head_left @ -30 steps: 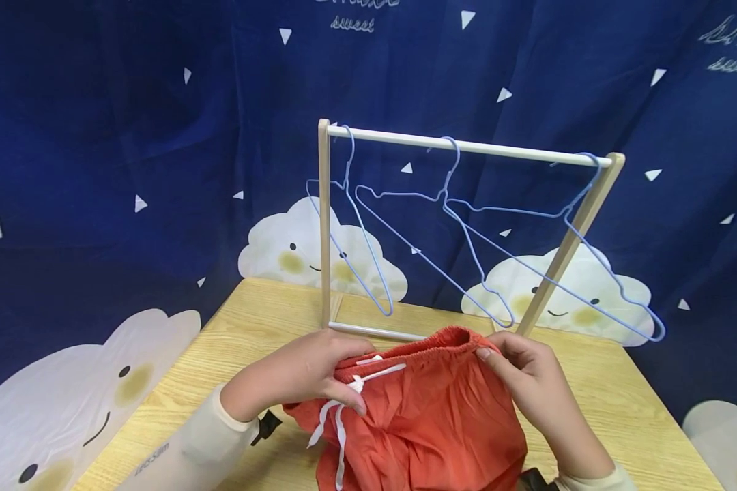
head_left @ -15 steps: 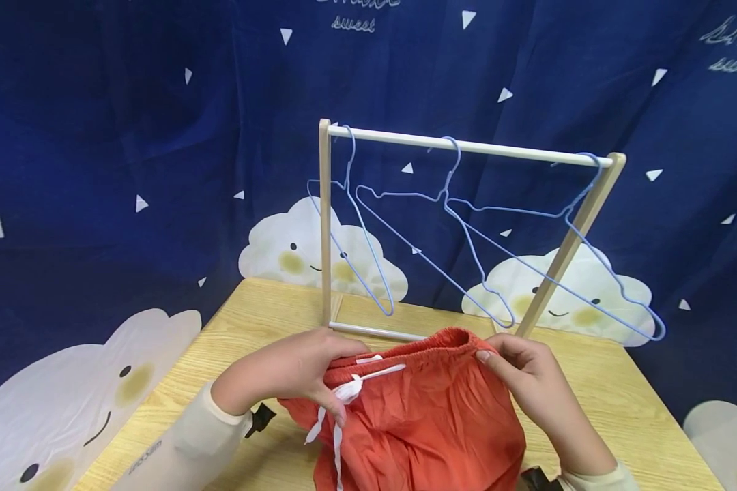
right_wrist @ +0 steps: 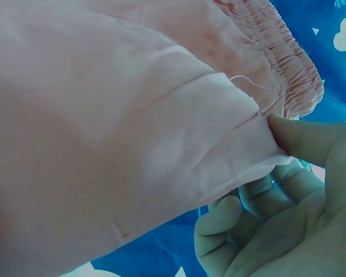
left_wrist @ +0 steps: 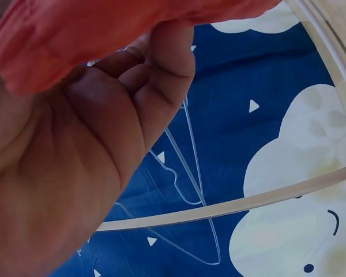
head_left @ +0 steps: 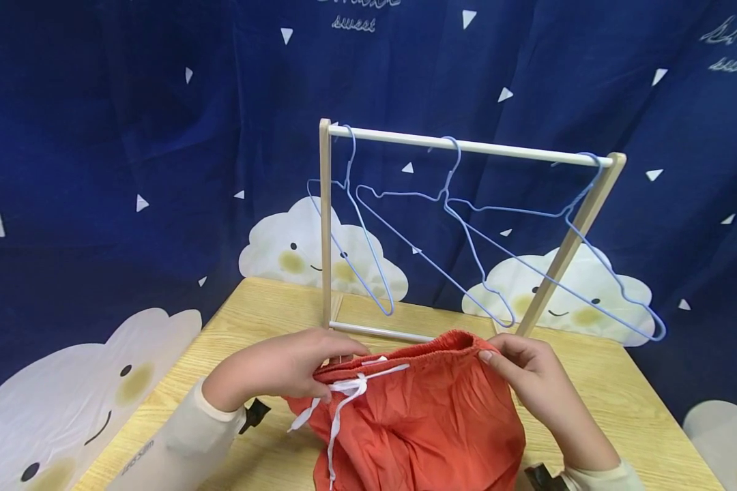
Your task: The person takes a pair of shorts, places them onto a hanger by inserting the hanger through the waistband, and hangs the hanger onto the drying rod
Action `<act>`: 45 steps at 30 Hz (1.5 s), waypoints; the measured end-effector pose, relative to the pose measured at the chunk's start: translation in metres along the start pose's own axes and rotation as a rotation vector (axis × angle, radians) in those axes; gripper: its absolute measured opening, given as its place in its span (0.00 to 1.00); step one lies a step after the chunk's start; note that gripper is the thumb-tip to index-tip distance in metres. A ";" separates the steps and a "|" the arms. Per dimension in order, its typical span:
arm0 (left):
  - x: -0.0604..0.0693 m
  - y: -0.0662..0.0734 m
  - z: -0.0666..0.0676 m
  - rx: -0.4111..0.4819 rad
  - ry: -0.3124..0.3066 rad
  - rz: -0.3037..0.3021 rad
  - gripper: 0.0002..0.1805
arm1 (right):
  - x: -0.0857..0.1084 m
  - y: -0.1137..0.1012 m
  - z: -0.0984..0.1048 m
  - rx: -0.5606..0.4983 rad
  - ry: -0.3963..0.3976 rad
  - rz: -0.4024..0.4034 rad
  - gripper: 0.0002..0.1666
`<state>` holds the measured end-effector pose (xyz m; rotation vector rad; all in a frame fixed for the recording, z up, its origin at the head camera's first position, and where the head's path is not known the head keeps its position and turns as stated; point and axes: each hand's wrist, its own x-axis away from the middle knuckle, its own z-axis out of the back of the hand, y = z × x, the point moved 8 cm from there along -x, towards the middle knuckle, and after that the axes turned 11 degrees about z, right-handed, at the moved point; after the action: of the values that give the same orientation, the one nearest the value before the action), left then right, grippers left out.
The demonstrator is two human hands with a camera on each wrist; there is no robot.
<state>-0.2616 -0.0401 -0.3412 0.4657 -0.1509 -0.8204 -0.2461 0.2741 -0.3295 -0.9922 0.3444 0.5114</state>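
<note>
Red drawstring shorts [head_left: 430,416] with a gathered elastic waistband hang between my two hands above the table. My left hand [head_left: 276,368] pinches the waistband's left end, thumb in front beside the white drawstring [head_left: 350,387], whose loose ends dangle down the front. At the other end, my right hand [head_left: 534,382] grips the waistband's corner between thumb and fingers. The right wrist view shows the thumb pressing the cloth [right_wrist: 219,133], which looks pale pink there. The left wrist view has the left palm [left_wrist: 75,150] under a fold of the red cloth. The lower part of the shorts is out of frame.
Behind the shorts stands a small wooden clothes rack [head_left: 325,225] with a white top bar [head_left: 399,138]. Three blue wire hangers hang on it, including the middle hanger [head_left: 448,177]. The wooden table [head_left: 614,402] ends at a dark blue curtain [head_left: 129,136] with clouds.
My left hand has slid left along the waistband, stretching it a little wider, and more of the drawstring's bow shows now. The right hand has stayed nearly still.
</note>
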 end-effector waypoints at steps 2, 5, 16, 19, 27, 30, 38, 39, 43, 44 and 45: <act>0.001 0.000 0.001 -0.008 0.002 -0.004 0.35 | 0.000 0.000 0.000 0.002 -0.001 -0.004 0.05; 0.003 -0.001 0.004 -0.007 -0.003 0.004 0.33 | 0.000 0.000 0.001 0.012 -0.004 -0.006 0.05; 0.006 -0.005 0.013 -0.109 0.092 -0.008 0.20 | -0.001 0.007 0.000 0.013 -0.072 -0.016 0.06; 0.005 -0.007 0.017 -0.154 0.152 0.000 0.21 | -0.001 0.010 -0.003 -0.012 -0.119 -0.012 0.06; 0.005 -0.011 0.027 -0.221 0.279 0.074 0.17 | 0.001 0.017 -0.018 -0.074 -0.289 0.030 0.06; 0.005 -0.010 0.029 -0.229 0.309 0.072 0.15 | 0.002 0.021 -0.023 -0.087 -0.348 0.021 0.08; 0.005 -0.005 0.033 -0.213 0.351 0.028 0.12 | 0.003 0.026 -0.032 -0.105 -0.433 0.000 0.08; 0.005 -0.004 0.033 -0.209 0.356 0.021 0.13 | 0.003 0.026 -0.033 -0.113 -0.445 0.007 0.09; 0.006 0.000 0.033 -0.195 0.360 -0.008 0.14 | 0.006 0.027 -0.040 -0.145 -0.502 0.031 0.13; 0.006 0.000 0.032 -0.196 0.360 -0.016 0.14 | 0.006 0.027 -0.042 -0.150 -0.517 0.033 0.13; 0.006 0.001 0.032 -0.196 0.358 -0.022 0.14 | 0.007 0.027 -0.043 -0.158 -0.533 0.034 0.14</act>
<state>-0.2668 -0.0543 -0.3127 0.4217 0.2640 -0.7528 -0.2571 0.2508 -0.3745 -0.9620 -0.1584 0.8180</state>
